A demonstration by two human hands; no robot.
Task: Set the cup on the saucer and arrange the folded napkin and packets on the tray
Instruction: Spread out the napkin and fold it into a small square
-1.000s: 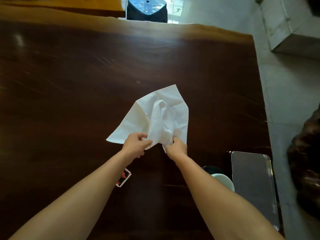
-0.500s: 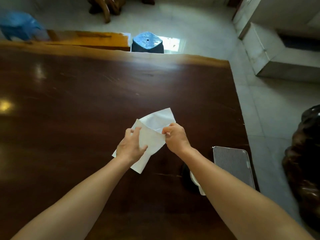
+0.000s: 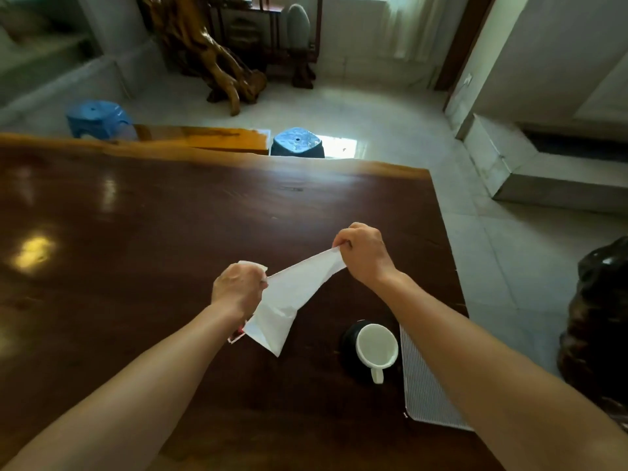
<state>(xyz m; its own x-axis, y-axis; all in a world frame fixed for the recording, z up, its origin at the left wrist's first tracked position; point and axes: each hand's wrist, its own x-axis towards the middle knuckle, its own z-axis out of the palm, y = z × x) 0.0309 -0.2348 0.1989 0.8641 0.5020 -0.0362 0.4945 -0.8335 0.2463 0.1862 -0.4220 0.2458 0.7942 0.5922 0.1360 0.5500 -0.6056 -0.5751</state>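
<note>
Since half a second ago my hands have drawn apart, and the white napkin (image 3: 289, 300) that was bunched between them is now pulled out into a taut strip above the dark wooden bench (image 3: 136, 232). My left hand (image 3: 238, 288) has its fingers closed around one end of the napkin. My right hand (image 3: 363, 253), higher and farther from me, has its fingers pinched tight on the other end. A loose folded corner of the napkin hangs down below the left hand, toward me.

Taking the napkin as the landmark: a packet (image 3: 236, 336) with red print peeks out just under its hanging corner, mostly hidden by my left wrist. To the right of the napkin and nearer me, a white cup (image 3: 376, 346) sits on a dark saucer (image 3: 350, 338), handle pointing toward me. Just beyond the cup, farther right, lies a ribbed clear tray (image 3: 424, 385), partly covered by my right forearm.
</note>
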